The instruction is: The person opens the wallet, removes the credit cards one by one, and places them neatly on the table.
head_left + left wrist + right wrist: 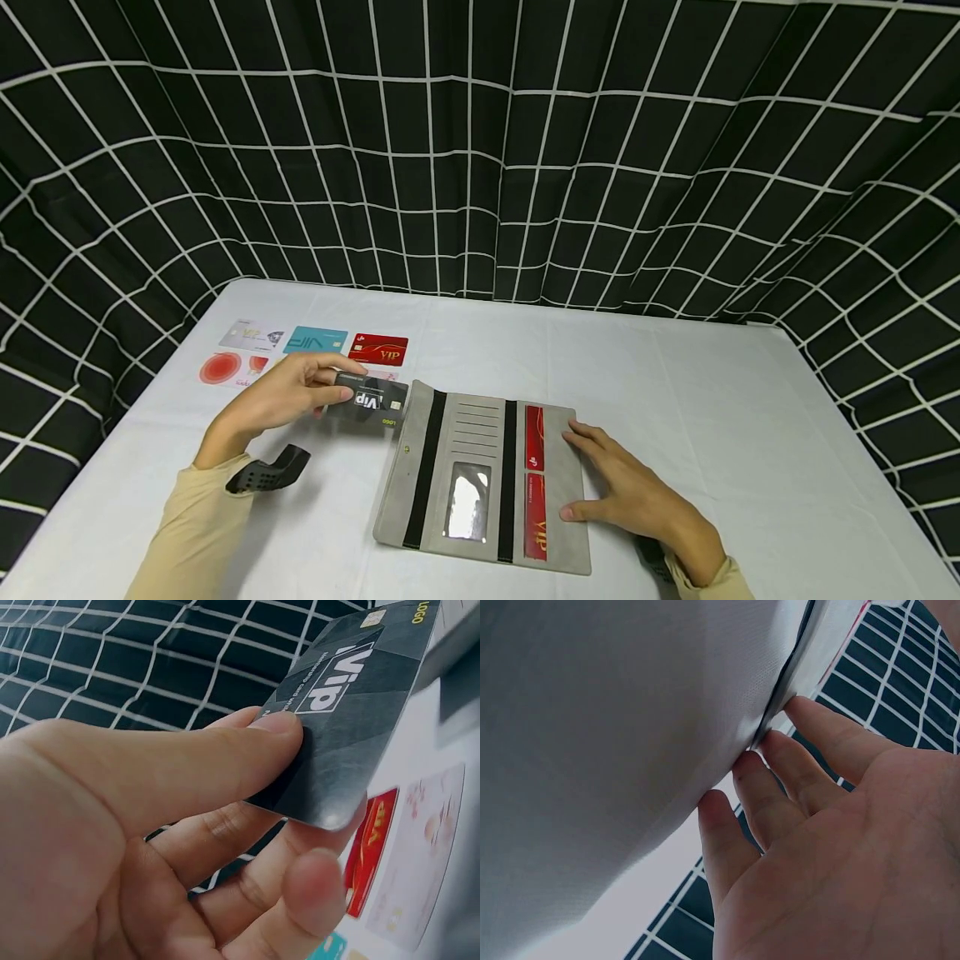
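My left hand (281, 398) pinches a black VIP card (385, 397) between thumb and fingers, near the left edge of an opened grey wallet (468, 446). In the left wrist view the thumb lies across the card's face, and its printed end with the chip points away from the hand. The wallet lies flat, with card slits and a clear window (467, 502) in its middle panel. Two red cards, an upper one (534, 437) and a lower one (536, 517), stick partly out of its right panel. With fairly straight fingers, my right hand (637, 492) touches the wallet's right edge.
On the white table (675, 375), several cards lie at the back left: a silver card (251, 335), a teal card (315, 339), a red VIP card (378, 350) and a white card with a red circle (221, 368). A pale pink card (384, 375) is partly covered. A black gridded curtain (480, 167) surrounds the table.
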`<act>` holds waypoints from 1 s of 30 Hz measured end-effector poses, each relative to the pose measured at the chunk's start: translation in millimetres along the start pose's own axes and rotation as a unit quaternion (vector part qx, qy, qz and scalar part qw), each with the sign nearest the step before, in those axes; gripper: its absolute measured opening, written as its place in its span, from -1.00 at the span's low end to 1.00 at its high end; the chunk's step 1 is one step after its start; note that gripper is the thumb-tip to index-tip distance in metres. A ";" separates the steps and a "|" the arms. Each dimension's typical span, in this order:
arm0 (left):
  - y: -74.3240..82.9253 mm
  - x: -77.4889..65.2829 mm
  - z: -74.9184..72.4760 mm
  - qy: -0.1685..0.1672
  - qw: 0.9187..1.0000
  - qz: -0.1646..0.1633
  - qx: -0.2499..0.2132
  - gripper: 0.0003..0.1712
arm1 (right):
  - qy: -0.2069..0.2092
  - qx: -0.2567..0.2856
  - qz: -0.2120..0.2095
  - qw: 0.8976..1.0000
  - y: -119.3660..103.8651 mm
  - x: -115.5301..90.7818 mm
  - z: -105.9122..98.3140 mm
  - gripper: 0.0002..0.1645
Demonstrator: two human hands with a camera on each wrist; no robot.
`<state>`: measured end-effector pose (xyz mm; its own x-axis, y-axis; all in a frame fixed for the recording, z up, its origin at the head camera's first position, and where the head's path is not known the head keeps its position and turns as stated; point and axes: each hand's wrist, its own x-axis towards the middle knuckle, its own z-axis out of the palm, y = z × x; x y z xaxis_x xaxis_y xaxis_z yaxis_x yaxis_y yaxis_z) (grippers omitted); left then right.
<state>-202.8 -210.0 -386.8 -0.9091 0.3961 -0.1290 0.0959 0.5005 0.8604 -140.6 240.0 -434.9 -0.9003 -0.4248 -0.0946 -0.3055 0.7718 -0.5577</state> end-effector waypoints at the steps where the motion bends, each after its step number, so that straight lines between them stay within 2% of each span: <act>1: -1.9 -0.3 -1.5 0.000 1.000 -0.002 -0.003 -0.60 | 0.000 -0.001 -0.003 1.000 0.1 0.0 -0.1 0.21; 10: -13.5 0.0 -7.9 -0.013 1.000 -0.012 -0.004 -0.68 | -0.003 0.001 0.004 1.000 -0.7 0.7 -0.8 0.23; 16: -20.3 0.3 -9.3 -0.037 0.999 -0.021 -0.010 -0.67 | -0.005 0.004 0.007 1.000 -1.0 0.7 -1.0 0.23; 30: -37.0 4.0 -4.1 -0.086 0.995 -0.040 -0.040 -0.66 | -0.002 0.002 0.000 1.000 -0.8 1.0 -0.6 0.23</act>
<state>-211.7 -230.0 -417.2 -0.8292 0.4864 -0.2755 -0.0134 0.4754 0.8797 -141.5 239.3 -434.0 -0.8993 -0.4262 -0.0982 -0.3037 0.7700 -0.5611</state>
